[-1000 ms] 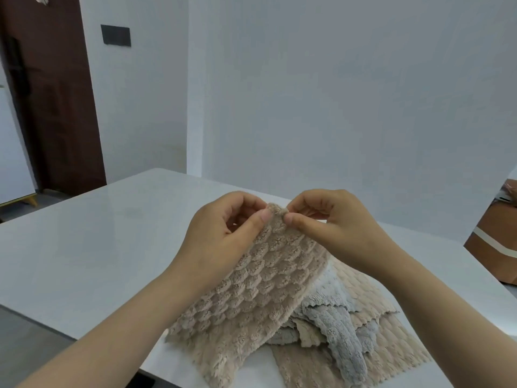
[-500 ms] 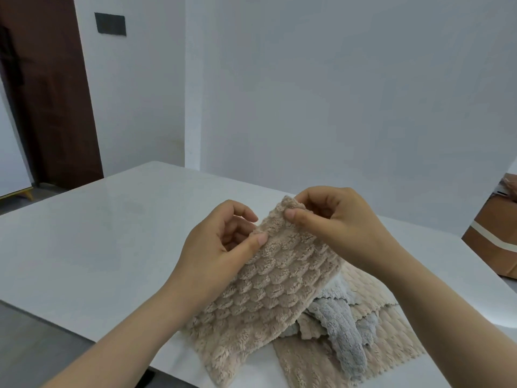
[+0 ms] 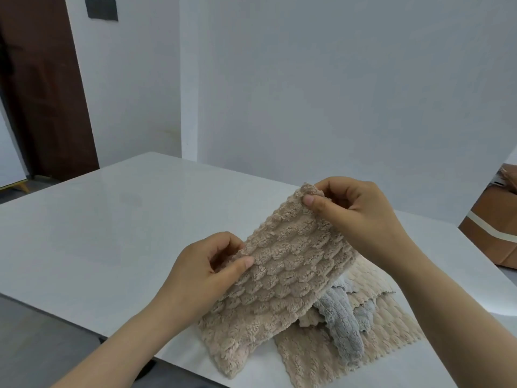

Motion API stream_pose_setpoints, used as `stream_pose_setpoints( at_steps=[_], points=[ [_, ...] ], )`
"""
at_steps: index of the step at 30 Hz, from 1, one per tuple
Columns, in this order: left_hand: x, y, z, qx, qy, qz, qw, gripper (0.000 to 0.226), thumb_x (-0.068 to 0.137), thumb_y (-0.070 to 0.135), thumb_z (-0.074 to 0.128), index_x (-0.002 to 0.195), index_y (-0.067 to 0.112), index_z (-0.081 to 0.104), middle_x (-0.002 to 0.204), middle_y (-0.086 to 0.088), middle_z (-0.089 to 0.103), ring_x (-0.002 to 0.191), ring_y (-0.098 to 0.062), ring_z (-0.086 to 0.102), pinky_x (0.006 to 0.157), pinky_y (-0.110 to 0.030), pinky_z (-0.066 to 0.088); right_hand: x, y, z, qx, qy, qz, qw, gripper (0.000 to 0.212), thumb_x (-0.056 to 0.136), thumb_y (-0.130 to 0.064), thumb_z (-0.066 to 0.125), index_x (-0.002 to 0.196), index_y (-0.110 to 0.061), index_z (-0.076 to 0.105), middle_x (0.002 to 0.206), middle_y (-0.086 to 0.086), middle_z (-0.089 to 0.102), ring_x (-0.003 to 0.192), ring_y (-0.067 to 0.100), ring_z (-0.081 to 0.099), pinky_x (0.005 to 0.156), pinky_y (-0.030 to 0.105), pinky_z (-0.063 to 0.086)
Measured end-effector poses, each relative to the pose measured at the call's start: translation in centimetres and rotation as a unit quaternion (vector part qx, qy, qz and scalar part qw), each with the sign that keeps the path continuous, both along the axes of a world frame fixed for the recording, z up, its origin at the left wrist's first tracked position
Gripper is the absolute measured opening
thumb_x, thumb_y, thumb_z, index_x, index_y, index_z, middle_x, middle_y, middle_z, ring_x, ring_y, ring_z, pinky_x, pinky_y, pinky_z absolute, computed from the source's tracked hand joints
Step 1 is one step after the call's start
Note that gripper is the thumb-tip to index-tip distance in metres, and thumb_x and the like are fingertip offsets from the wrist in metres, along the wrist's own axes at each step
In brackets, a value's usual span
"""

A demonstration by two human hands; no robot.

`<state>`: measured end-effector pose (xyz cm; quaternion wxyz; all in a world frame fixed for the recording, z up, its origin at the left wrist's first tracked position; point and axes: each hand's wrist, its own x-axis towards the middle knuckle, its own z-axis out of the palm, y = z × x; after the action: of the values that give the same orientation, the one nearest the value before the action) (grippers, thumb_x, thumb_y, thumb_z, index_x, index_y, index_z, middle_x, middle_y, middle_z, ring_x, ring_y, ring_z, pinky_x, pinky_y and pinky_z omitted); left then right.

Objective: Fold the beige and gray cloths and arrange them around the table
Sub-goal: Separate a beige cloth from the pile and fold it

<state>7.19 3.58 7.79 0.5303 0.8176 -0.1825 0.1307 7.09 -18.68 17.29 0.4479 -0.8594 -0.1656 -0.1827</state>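
A fluffy beige cloth (image 3: 279, 281) with a scale-like texture is held up above the white table (image 3: 112, 225). My left hand (image 3: 204, 273) pinches its near left edge between thumb and fingers. My right hand (image 3: 355, 217) pinches its far top corner. The cloth's lower end drapes onto the table near the front edge. Under and behind it lies a pile with a gray cloth (image 3: 341, 317) on top of another beige cloth (image 3: 386, 326).
The table's front edge runs close below the cloths. A brown cardboard box (image 3: 495, 219) stands off the table's right side. A dark wooden door (image 3: 42, 88) is at the far left, and white walls stand behind the table.
My hands have moved apart along the cloth's edge: the left hand slid down and toward me, the right hand moved right, spreading the beige cloth wider.
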Motion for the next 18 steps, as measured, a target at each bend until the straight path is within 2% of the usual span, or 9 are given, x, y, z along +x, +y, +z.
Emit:
stream_pose_setpoints(
  at_steps=[3,6,11,15,18],
  points=[
    [-0.1,0.3,-0.7,0.009,0.019,-0.003,1.000,0.015,0.083,0.032,0.069,0.074,0.021,0.064,0.060,0.005,0.053,0.055,-0.002,0.043,0.056,-0.016,0.036,0.1,-0.5,-0.1,-0.006,0.000,-0.009,1.000,0.016,0.087,-0.028,0.068,0.076,-0.018,0.069,0.063,0.007,0.056,0.056,0.013,0.046,0.057,0.026,0.038],
    [0.0,0.6,-1.4,0.013,0.036,-0.003,0.999,0.015,0.083,0.030,0.068,0.072,0.020,0.065,0.057,0.010,0.053,0.053,-0.001,0.043,0.053,-0.014,0.036,0.2,-0.9,-0.3,-0.004,-0.004,-0.015,1.000,0.015,0.087,-0.028,0.068,0.077,-0.017,0.069,0.073,0.020,0.063,0.061,0.029,0.051,0.061,0.030,0.041],
    [0.0,1.0,-2.6,0.004,0.069,-0.001,0.998,0.014,0.083,0.026,0.069,0.069,0.026,0.067,0.054,0.010,0.052,0.050,-0.001,0.045,0.047,-0.014,0.039,0.2,-1.6,-0.8,0.005,-0.007,-0.030,1.000,0.015,0.087,-0.028,0.068,0.078,-0.015,0.069,0.074,0.023,0.061,0.061,0.016,0.049,0.057,0.021,0.038],
    [0.2,1.5,-3.3,0.034,0.068,-0.001,0.997,0.014,0.083,0.031,0.068,0.069,0.030,0.066,0.054,0.012,0.052,0.051,-0.001,0.044,0.052,-0.018,0.040,0.4,-2.1,-1.4,0.004,-0.006,-0.043,0.999,0.017,0.088,-0.027,0.068,0.078,-0.013,0.069,0.074,0.026,0.059,0.060,0.017,0.046,0.058,0.027,0.037],
    [0.4,1.7,-4.0,0.052,0.068,0.004,0.996,0.017,0.083,0.030,0.069,0.066,0.030,0.064,0.055,0.010,0.052,0.052,-0.002,0.043,0.053,-0.015,0.035,0.6,-2.6,-1.8,0.012,-0.013,-0.054,0.998,0.016,0.088,-0.026,0.067,0.078,-0.014,0.069,0.075,0.028,0.059,0.060,0.019,0.046,0.060,0.030,0.037]
  ],
)
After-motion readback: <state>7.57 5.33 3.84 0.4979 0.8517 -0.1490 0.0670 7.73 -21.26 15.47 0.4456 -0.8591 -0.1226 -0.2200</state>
